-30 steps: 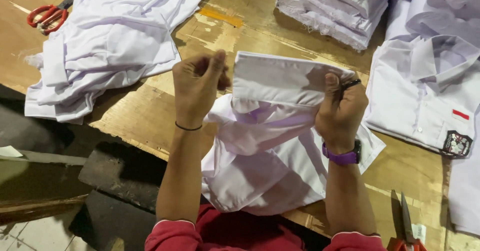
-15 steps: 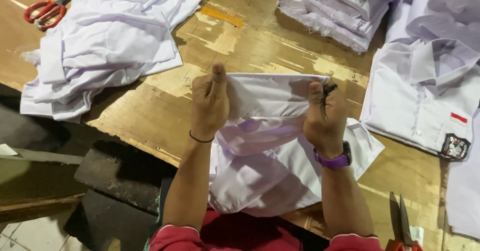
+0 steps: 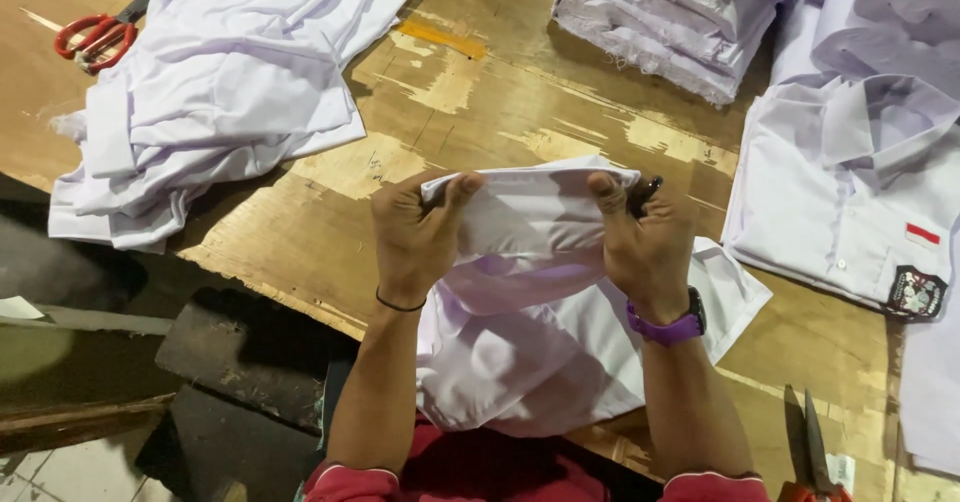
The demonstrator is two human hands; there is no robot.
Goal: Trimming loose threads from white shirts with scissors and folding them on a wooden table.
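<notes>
Both hands, left hand [image 3: 420, 237] and right hand [image 3: 645, 242], are closed on a white shirt [image 3: 530, 302], holding its folded edge taut above the wooden tabletop [image 3: 480, 112]; the right also grips a small dark tool [image 3: 645, 192].

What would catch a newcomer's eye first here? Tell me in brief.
First, the two hands at the centre: the left hand and right hand pinch a white shirt stretched between them above the wooden table. Next, the red-handled scissors at far left, beside a heap of white shirts. At right lies a shirt with a pocket badge.
</notes>
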